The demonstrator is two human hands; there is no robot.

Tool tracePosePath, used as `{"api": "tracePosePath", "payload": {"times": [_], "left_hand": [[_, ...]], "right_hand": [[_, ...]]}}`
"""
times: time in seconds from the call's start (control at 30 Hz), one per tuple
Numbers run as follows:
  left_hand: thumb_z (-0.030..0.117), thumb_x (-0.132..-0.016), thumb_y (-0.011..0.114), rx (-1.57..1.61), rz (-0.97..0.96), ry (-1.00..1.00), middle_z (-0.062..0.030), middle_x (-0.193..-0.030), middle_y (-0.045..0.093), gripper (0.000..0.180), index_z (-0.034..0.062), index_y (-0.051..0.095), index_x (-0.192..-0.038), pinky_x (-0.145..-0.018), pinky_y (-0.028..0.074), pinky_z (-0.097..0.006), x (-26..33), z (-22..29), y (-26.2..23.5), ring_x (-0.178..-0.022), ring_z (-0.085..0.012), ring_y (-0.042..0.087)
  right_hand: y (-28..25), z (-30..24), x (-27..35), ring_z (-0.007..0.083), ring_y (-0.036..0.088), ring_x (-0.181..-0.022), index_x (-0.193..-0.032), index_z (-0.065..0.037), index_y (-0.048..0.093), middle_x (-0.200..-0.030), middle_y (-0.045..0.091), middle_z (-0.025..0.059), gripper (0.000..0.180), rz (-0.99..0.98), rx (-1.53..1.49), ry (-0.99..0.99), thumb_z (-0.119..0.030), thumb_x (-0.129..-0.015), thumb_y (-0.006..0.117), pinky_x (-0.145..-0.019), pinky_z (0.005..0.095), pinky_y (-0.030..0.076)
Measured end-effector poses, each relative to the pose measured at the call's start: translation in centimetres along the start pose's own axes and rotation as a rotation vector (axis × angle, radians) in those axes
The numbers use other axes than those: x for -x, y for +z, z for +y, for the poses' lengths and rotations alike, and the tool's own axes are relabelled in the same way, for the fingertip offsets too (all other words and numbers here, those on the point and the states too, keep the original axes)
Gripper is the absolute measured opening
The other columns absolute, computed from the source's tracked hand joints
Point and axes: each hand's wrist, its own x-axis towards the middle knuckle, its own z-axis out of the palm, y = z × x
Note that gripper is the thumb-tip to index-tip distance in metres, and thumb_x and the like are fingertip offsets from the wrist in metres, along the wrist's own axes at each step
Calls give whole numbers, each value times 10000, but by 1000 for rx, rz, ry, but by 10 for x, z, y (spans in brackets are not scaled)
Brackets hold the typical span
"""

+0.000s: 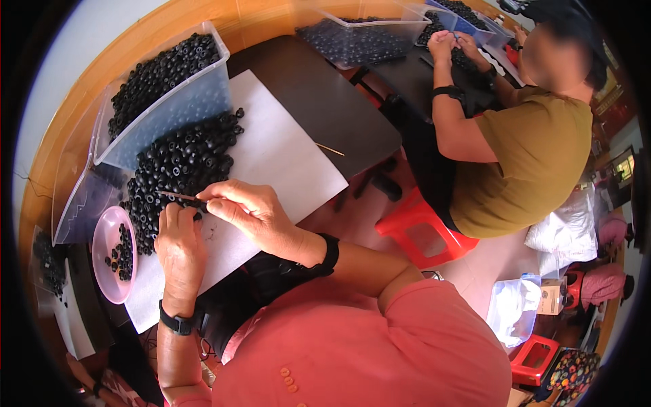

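We see our right hand point(249, 211) pinched narrow around a thin stick point(178, 196), thumb and forefinger closed on its near end so the stick runs leftward from the fingertips, its far tip lying over the heap of small black round parts point(182, 161). Our left hand point(178, 239) sits just beside and below it, fingers curled at the edge of the heap, and seems to pinch one small black part point(197, 203) right at the point where the stick leaves the right fingers; the part is too small for us to tell exactly how it sits on the stick. Both hands meet there, touching or nearly so.

The heap rests on a white sheet point(285, 152) spread over a dark table point(325, 95). Behind the heap stands a clear plastic bin point(178, 102) filled with more black parts. To the left of our left hand a pink bowl point(108, 234) holds a few of the same parts. A second thin stick point(330, 149) lies at the sheet's far edge, well apart from our hands.

Across from us another person in an olive shirt point(542, 156) works at a separate bin point(366, 37), with a red stool point(424, 234) between us.
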Motion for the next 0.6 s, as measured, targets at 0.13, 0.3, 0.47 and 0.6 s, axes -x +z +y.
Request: {"api": "tracePosePath", "payload": {"times": [0.13, 0.3, 0.47, 0.6], "left_hand": [[-37, -758, 660, 47, -4, 10, -126, -911, 557, 231, 4, 606, -979, -681, 513, -439, 2, 3, -5, -864, -336, 589], [-20, -765, 677, 53, -14, 9, -142, -915, 561, 216, 11, 596, -964, -686, 504, -451, -1, 0, -2, -870, -352, 588], [-30, -753, 676, 197, -38, -37, -159, -875, 551, 182, 9, 594, -910, -672, 480, -456, 22, 4, -26, -822, -369, 579], [-32, -800, 667, 194, -19, -91, -167, -863, 555, 128, 6, 619, -912, -698, 475, -433, 41, -9, -14, -818, -373, 585]], "right_hand": [[-1, -6, -1, 82, 619, -766, -1127, 13, 681, -929, 701, 66, 196, -1, 74, -42, -102, -974, 644, -682, 242, 495], [-3, -3, -2, 101, 655, -810, -1126, 8, 681, -972, 717, 84, 194, -20, 75, -17, -108, -976, 641, -709, 244, 514], [3, 4, 1, 69, 630, -870, -1127, 4, 681, -996, 708, 44, 177, -33, 12, 6, -85, -978, 645, -755, 232, 514], [10, 1, 0, 29, 568, -831, -1092, 7, 691, -947, 660, -21, 152, -23, -184, 189, -73, -967, 658, -723, 206, 481]]}}
